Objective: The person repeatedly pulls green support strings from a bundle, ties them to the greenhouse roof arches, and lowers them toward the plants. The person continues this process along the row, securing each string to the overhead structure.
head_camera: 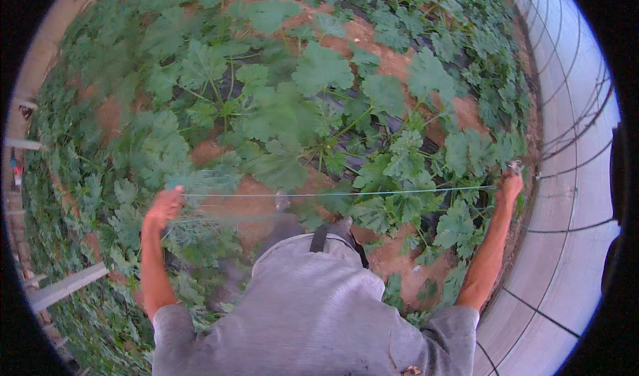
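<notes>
A thin pale blue-green string runs almost straight between my two outstretched hands, above leafy squash-type plants. My left hand is closed on the string's left end, and a blurred bundle of similar strands spreads beside and below it. Over at the right, my right hand grips the other end, with a small shiny metal tool, perhaps scissors, at its fingers. The tool's exact shape is too small to tell.
Reddish soil and dark plastic mulch show between the plants. A curved greenhouse wall of translucent film with dark ribs and lines rises at the right. Pale posts stand along the left. Leaves reach close to my legs.
</notes>
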The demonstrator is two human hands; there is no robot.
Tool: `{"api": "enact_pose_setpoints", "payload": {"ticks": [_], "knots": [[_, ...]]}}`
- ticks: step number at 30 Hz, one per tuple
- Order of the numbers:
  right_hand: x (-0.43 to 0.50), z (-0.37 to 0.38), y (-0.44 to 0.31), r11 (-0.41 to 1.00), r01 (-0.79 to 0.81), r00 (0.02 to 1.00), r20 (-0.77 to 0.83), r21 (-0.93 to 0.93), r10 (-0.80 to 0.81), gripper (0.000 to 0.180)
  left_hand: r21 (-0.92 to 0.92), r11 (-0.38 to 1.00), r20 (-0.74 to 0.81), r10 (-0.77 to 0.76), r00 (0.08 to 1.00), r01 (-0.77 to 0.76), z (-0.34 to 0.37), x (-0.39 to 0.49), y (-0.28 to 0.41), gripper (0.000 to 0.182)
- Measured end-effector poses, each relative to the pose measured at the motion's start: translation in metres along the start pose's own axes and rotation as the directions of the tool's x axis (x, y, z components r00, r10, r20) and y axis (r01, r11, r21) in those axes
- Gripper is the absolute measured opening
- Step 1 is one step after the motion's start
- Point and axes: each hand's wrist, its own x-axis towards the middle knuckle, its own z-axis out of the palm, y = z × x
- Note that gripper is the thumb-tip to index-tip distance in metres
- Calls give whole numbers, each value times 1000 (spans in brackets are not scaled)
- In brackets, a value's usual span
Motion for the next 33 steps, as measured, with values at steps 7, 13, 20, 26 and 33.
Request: {"api": "enact_pose_setpoints", "payload": {"ticks": [7,13,20,26,33], "knots": [[21,-93,-55,976,215,976,55,-44,-213,35,-293,910,-352,181,918,-292,-66,27,36,34],[-82,12,-227,870,476,757,446,126,-478,36,-604,760,-26,284,958,-242,180,44,103,46],[-160,67,-290,877,303,405,783,373,-473,33,-501,789,293,542,788,-356,394,-19,184,44],[-188,106,-257,841,242,-15,869,483,-495,37,-203,662,303,743,597,-721,465,-49,182,41],[-207,101,-218,850,268,-71,889,453,-452,30,-27,625,484,691,537,-780,480,-28,131,42]]}}
